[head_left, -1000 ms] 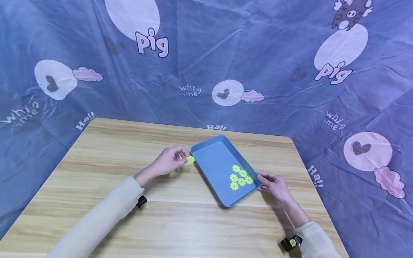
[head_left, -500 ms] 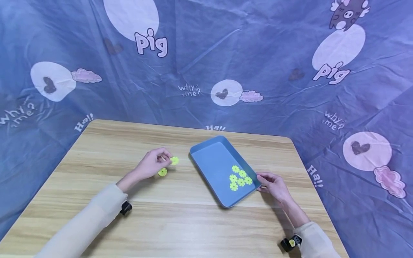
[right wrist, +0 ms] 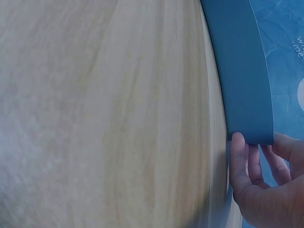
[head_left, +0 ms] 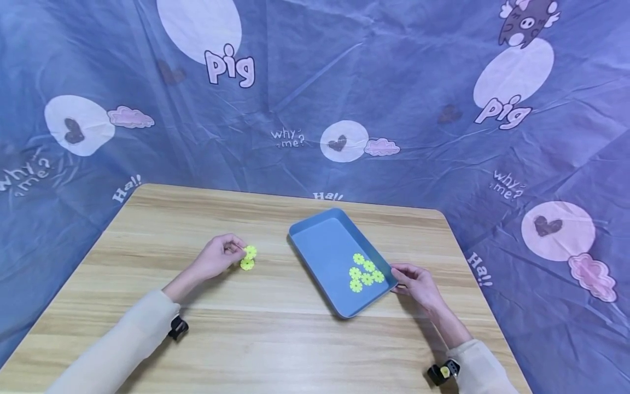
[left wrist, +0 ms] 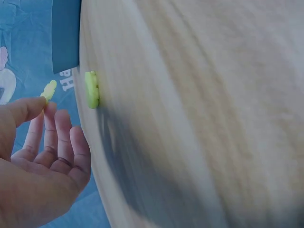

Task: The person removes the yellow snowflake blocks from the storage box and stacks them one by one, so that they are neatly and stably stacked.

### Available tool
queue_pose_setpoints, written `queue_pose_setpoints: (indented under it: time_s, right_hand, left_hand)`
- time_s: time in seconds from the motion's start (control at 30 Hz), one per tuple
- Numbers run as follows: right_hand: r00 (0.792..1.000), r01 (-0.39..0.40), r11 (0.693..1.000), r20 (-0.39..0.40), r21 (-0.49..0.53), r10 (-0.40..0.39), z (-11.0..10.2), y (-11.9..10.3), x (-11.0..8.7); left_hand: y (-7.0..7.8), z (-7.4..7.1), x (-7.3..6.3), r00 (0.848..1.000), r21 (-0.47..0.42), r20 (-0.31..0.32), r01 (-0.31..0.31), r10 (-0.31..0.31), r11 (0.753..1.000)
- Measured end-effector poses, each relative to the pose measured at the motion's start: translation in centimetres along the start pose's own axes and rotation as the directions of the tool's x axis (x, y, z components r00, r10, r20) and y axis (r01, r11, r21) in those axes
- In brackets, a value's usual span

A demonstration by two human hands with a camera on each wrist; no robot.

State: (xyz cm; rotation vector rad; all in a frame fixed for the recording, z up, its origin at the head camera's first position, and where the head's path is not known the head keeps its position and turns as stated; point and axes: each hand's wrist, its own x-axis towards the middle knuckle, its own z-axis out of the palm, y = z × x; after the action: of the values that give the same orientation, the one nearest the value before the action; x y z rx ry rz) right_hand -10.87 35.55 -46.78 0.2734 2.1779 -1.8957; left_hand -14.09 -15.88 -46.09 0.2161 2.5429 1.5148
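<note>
My left hand [head_left: 220, 257] pinches a yellow-green flower-shaped piece [left wrist: 49, 89] between thumb and index finger, raised off the table. Just below it, a second flower-shaped piece [head_left: 247, 265] lies on the wood; in the left wrist view this table piece [left wrist: 92, 90] stands out as a thick disc with a scalloped edge. To the right sits a blue rectangular tray [head_left: 320, 246], turned at an angle, with several matching flower pieces [head_left: 367, 279] grouped in its near right part. My right hand [head_left: 418, 284] grips the tray's right corner, fingers against the outer wall [right wrist: 247, 95].
The wooden table [head_left: 275, 350] ends at a back edge against a blue printed cloth [head_left: 295, 82] that hangs on the sides too. A black wrist camera [head_left: 178, 328] sits at the left cuff and another black camera [head_left: 440, 373] at the right.
My left hand has moved left and slightly down from the tray's left rim, carrying the pinched flower piece over the one on the table. My right hand has stayed at the tray corner.
</note>
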Motion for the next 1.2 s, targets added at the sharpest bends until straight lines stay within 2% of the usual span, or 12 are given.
queue_pose_setpoints:
  time_s: [0.13,0.33,0.67,0.9,1.2]
  right_hand:
    - [1.000,0.000,1.000,0.000,0.003,0.000,0.0,0.1,0.1]
    - [1.000,-0.007,1.000,0.004,0.005,0.007,0.0,0.1,0.1]
    - [1.000,-0.013,1.000,0.000,0.006,0.013,0.0,0.0,0.2]
    - [1.000,-0.002,1.000,-0.001,0.008,0.002,0.1,0.0,0.2]
    - [1.000,-0.006,1.000,-0.013,-0.017,0.006,0.0,0.0,0.2]
  left_hand:
    - [-0.5,-0.1,-0.2,0.999,0.008,0.006,0.038,-0.038,0.999]
    - [-0.9,-0.1,-0.4,0.995,-0.041,0.040,0.098,-0.097,0.994]
    - [-1.2,0.3,-0.5,0.988,-0.070,0.060,0.144,-0.140,0.987]
    - [-1.0,0.3,-0.5,0.987,-0.037,0.056,0.151,-0.148,0.988]
    - [-1.3,0.5,-0.1,0.988,0.057,0.041,0.147,-0.149,0.987]
